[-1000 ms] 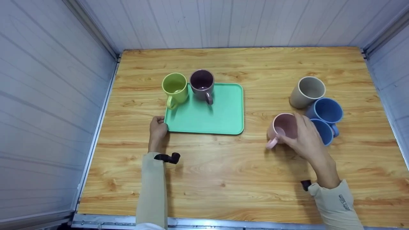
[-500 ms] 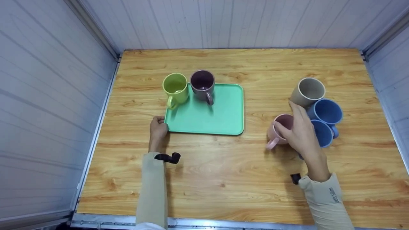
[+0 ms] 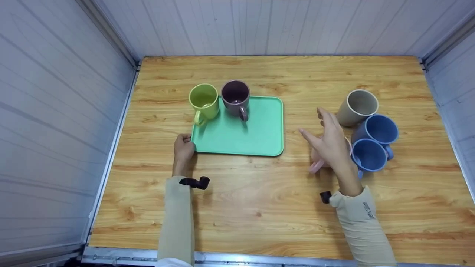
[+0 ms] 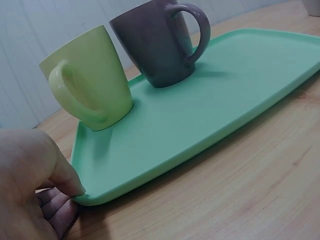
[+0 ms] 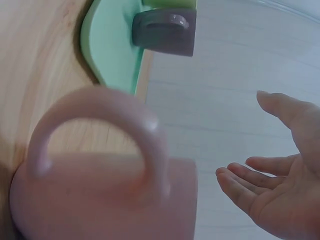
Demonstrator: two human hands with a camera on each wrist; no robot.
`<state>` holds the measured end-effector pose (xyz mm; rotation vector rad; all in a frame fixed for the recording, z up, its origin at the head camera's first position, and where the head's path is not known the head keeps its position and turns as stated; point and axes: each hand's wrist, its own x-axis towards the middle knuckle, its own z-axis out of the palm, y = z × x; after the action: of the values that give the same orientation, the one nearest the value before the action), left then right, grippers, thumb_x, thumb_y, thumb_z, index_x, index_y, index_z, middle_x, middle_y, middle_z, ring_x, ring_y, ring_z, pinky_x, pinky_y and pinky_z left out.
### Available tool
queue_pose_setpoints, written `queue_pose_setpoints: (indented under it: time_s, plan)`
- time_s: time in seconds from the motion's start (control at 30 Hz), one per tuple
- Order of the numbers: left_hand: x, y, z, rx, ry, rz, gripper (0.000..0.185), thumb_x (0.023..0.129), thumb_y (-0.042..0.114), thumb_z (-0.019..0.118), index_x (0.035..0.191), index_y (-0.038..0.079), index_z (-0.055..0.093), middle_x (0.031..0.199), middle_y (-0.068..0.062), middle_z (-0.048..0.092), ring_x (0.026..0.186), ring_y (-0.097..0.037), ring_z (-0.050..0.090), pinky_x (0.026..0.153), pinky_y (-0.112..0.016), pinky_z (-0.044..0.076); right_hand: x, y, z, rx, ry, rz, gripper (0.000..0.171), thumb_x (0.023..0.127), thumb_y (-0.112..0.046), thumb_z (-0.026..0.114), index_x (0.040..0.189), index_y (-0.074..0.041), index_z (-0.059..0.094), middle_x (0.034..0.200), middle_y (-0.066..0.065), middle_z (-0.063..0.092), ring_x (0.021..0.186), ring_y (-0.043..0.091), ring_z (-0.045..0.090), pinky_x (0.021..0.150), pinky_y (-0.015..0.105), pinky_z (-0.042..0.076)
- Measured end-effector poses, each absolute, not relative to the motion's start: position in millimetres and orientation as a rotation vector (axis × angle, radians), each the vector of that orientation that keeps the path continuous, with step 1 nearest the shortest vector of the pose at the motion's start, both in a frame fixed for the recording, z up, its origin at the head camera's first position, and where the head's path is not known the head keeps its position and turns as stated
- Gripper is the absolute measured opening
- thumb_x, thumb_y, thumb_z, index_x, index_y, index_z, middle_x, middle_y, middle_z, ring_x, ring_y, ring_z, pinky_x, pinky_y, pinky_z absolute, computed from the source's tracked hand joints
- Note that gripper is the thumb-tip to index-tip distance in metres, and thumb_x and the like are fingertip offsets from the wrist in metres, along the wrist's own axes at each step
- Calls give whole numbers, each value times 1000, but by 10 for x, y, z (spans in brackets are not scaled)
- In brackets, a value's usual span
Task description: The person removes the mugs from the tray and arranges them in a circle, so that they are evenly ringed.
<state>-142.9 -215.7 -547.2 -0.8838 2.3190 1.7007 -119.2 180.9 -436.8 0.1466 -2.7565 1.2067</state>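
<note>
At its near left corner, the green tray point(image 3: 256, 133) is pinched by my left hand point(image 3: 183, 150); the left wrist view shows the thumb on the rim and the other fingers low beside it. A yellow-green mug point(image 3: 204, 102) and a dark purple mug point(image 4: 157, 42) stand upright along the tray's far left part. My right hand point(image 3: 329, 142) hovers above the pink mug point(image 5: 107, 195), fingers spread and holding nothing. In the head view the hand hides most of that mug; its handle points toward the near left.
Just right of the pink mug stand two blue mugs point(image 3: 382, 128), close together. Behind them is a beige cup point(image 3: 358, 105), its handle not visible. Pale panel walls point(image 3: 252, 27) enclose the wooden table point(image 3: 241, 218) at the back and sides.
My right hand has come off the pink mug's right side and moved left over it, its thumb and fingers spreading. The left hand, tray and mugs have stayed put.
</note>
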Motion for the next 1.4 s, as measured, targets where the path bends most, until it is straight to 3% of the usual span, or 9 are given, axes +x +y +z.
queue_pose_setpoints:
  time_s: [0.23, 0.97, 1.2, 1.4]
  plan:
    - [-1436, -2163, -5465, -890, 2323, 1689, 48, 81, -9, 32, 126, -3, 47, 123, -18, 49, 113, -27, 47, 98, -33, 42, -1346, 1626, -4372, 176, -2698, 1385, 76, 85, -33, 71, 143, 1, 36, 137, 22, 44, 128, 33, 44, 108, 44, 38]
    - [-1435, -2158, -5486, -858, 2347, 1719, 47, 81, -9, 31, 125, -6, 46, 120, -19, 49, 109, -26, 46, 92, -32, 40, -1812, 1049, -4652, 333, -2612, 1684, 77, 84, -31, 72, 144, -2, 35, 139, 17, 42, 128, 32, 45, 109, 40, 38]
    - [-1424, -2151, -5466, -847, 2354, 1722, 48, 80, -9, 31, 125, -6, 46, 121, -20, 49, 111, -27, 46, 96, -34, 41, -1899, 901, -4755, 341, -2589, 1754, 76, 85, -20, 72, 145, 1, 30, 142, 21, 38, 131, 37, 41, 111, 45, 34]
    - [-1403, -2144, -5450, -854, 2332, 1715, 48, 81, -9, 31, 127, -4, 46, 124, -20, 49, 114, -28, 46, 98, -35, 41, -1941, 827, -4825, 363, -2568, 1768, 77, 83, -20, 73, 145, 1, 31, 142, 18, 40, 131, 34, 41, 112, 41, 33]
